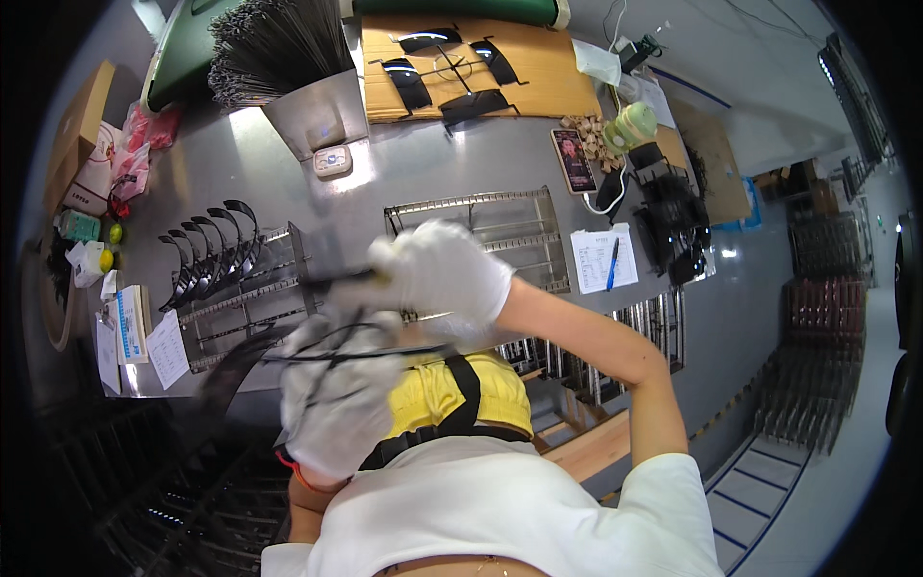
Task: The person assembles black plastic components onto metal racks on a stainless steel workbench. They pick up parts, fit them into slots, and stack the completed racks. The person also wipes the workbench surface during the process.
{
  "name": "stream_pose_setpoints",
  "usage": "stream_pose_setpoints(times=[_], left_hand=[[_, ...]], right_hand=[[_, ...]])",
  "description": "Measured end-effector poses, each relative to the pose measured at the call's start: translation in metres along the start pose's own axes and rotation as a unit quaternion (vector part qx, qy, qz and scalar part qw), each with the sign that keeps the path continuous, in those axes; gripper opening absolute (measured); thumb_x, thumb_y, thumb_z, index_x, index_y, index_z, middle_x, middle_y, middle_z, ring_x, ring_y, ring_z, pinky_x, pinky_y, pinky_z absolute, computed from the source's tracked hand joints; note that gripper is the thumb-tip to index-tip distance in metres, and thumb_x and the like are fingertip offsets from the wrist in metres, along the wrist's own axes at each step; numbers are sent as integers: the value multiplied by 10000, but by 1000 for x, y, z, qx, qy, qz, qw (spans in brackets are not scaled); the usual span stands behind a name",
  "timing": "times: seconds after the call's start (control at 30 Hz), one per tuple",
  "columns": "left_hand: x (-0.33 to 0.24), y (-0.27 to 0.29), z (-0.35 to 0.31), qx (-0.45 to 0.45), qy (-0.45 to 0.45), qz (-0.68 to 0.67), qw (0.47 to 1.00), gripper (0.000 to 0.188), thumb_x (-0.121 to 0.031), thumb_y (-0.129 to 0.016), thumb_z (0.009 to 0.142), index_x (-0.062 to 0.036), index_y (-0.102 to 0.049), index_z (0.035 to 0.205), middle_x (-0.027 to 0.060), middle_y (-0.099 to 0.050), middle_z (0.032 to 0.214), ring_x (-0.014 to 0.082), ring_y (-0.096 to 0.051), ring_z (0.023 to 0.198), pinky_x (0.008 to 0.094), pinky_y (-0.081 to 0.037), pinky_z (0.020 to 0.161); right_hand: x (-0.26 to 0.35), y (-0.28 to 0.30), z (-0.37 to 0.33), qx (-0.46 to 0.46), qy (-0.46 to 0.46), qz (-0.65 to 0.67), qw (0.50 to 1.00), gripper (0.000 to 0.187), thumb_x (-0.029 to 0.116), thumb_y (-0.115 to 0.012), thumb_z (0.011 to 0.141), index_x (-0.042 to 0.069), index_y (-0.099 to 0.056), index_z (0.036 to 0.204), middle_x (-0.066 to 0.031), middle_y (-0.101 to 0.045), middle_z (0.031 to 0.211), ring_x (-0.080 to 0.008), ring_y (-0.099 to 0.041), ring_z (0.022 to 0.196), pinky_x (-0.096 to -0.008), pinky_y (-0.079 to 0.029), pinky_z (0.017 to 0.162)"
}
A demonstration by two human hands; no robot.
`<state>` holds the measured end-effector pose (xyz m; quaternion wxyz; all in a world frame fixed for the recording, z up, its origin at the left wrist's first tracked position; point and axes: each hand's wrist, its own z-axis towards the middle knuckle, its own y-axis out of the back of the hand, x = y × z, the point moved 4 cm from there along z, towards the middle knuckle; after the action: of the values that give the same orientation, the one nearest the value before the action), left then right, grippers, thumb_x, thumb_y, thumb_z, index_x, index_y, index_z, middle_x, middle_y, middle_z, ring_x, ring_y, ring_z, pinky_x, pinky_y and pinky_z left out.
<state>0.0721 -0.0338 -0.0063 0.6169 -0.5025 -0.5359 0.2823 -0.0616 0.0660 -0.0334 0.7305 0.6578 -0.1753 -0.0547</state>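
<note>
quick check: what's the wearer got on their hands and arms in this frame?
Both hands wear plain white fabric gloves: the left hand and the right hand. The left glove shows a thin orange-red edge at the wrist. The forearms are bare below short white T-shirt sleeves. No watch, cables or markings are visible; the left hand is somewhat motion-blurred.

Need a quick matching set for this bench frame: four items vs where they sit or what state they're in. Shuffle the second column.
Items:
1. blue pen
2. phone
3. curved black pieces
4. right hand

Places or states:
A. lined up upright on the wire rack at the left
B. gloved in white, gripping a thin dark part
C. lying on a printed sheet
D. screen lit, with a white cable running toward it

Pairs: 1-C, 2-D, 3-A, 4-B
</note>
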Motion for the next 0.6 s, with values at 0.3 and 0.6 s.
stream_pose_setpoints(times=[0.3,0.6], left_hand=[[-76,-17,-45,75,-158,178,968,612,-335,-393,1049,28,-247,1520,174,-507,1190,89,-605,627,204,-507,496],[-108,-42,-55,-72,-579,512,630,584,-268,-385,1022,108,-304,1461,349,-463,1370,402,-552,1204,441,-510,1021]], right_hand=[[-37,-141,-48,12,-197,154,968,128,51,-481,892,-64,-509,939,-499,-360,1346,-449,-678,690,-455,-589,644],[-27,-119,-38,72,-441,226,866,435,354,-526,980,-43,-540,1160,-351,-613,1156,-395,-686,719,-444,-564,663]])
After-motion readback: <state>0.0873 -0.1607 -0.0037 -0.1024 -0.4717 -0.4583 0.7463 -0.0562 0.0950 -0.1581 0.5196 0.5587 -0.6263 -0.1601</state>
